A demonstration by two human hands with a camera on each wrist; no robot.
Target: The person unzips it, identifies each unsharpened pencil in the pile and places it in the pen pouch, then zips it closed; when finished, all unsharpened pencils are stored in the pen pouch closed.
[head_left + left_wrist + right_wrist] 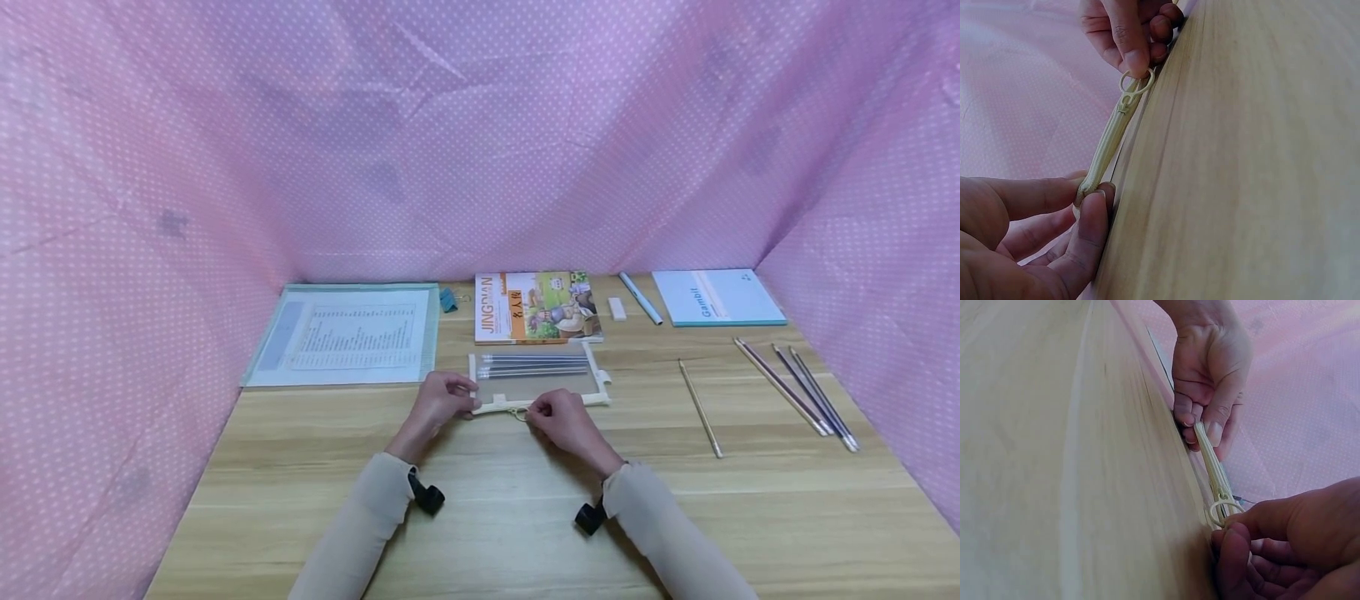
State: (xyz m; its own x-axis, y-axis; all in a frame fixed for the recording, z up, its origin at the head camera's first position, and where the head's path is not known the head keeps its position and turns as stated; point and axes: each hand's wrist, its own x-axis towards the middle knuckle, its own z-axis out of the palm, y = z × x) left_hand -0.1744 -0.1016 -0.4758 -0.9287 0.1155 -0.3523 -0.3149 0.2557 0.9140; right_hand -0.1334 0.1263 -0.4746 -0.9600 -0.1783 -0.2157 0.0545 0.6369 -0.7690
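Observation:
A see-through mesh pencil case [536,385] with cream edging lies in front of me, several pencils [532,364] inside it. Its near left corner is pinched between the thumb and fingers of my left hand [442,397], which shows close up in the left wrist view. Along the near edge runs the cream zipper [1107,140], with a ring-shaped zipper pull [1215,515] on it. My right hand [564,419] pinches that ring between thumb and forefinger, right by the zipper edge.
Behind the case lies a book [536,308], with an eraser [617,308], a blue pen [641,298] and a blue booklet [718,297] rightward. Several loose pencils [783,387] lie at right. A document folder [345,335] and binder clip [448,300] are at left.

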